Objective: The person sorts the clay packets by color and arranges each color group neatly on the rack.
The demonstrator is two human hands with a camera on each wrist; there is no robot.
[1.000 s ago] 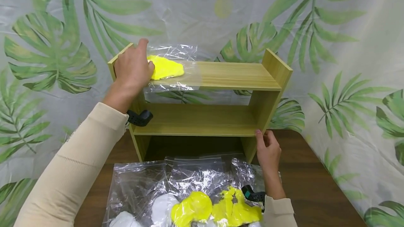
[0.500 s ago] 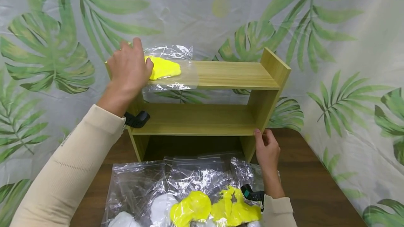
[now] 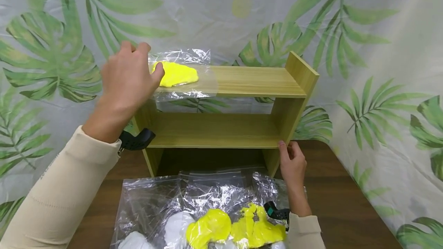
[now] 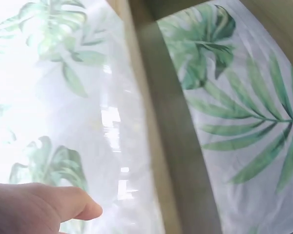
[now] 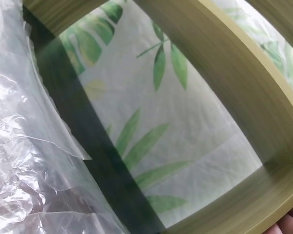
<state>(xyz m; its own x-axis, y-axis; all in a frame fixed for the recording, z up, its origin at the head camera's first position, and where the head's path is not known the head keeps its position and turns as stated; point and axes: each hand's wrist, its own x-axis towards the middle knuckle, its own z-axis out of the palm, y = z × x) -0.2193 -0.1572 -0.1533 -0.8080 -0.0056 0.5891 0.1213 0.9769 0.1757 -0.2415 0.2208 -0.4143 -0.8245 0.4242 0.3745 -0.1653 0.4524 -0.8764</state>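
Showing in the head view only: a yellow lump (image 3: 178,74) inside a clear bag (image 3: 208,82), flat on the top board (image 3: 256,80) of the wooden shelf (image 3: 214,130), near the board's left end, bag overhanging the front edge. Left wrist view misses the lump; gives the left thumb (image 4: 78,204) stretched out close up, glossy glare beside it, leafy cloth (image 4: 254,107) through the gap between boards. Right wrist view adds fingertips (image 5: 289,224) just outside the right side panel (image 3: 295,114), partly hidden in the head view. Left hand (image 3: 126,78): open, thumb well apart from index, grasping nothing; thumb overlaps the bag's left end in head view, contact can't tell. Right hand (image 3: 293,164): gripping the side panel, thumb at its front edge by the middle board's front right corner, other fingers round the outside. On the tabletop (image 3: 346,199), before the shelf's front edge: more clear bags (image 3: 150,199) holding white lumps (image 3: 177,229) and yellow lumps (image 3: 209,226). Black device (image 3: 138,139) on left wrist, another (image 3: 276,212) on right.
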